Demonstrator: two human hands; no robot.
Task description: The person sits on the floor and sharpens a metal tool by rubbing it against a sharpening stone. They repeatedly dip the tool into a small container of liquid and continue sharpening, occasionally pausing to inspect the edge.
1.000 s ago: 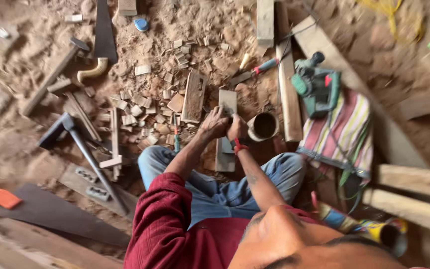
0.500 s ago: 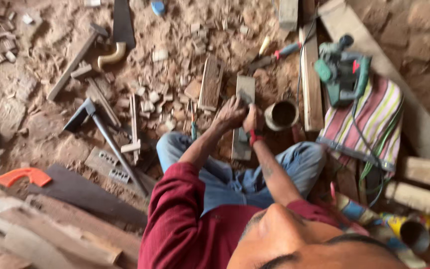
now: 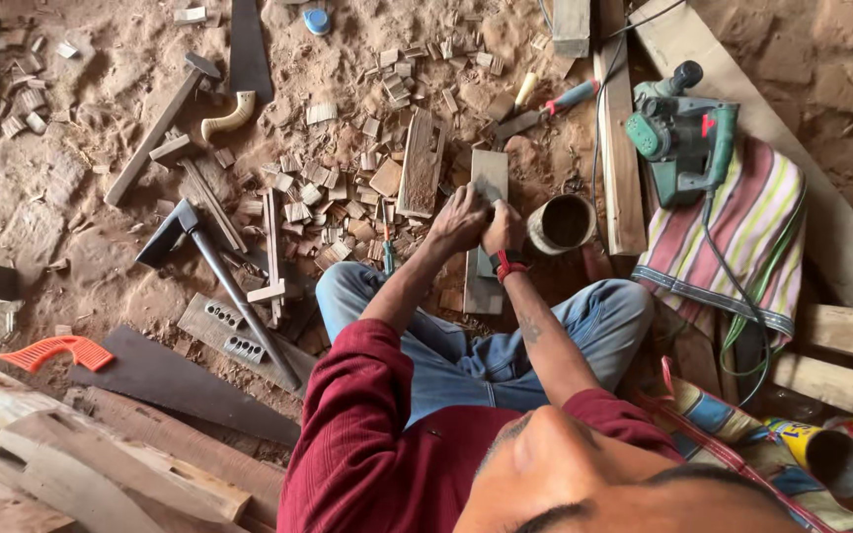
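Since the earlier frame my view has slid right; both hands stay put. Left hand [image 3: 459, 219] and right hand [image 3: 502, 227] are closed around something small, unidentifiable, over the plank [image 3: 487, 237] between my knees. Judgement: keep it braced, strokes short.

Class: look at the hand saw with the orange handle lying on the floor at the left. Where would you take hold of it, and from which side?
Grip the orange handle, coming from the image's left end. The saw lies flat, its dark blade running right towards the person's knee, so the handle end is free. The handle's open loop looks made for fingers; the blade is thin and probably sharp along one edge.
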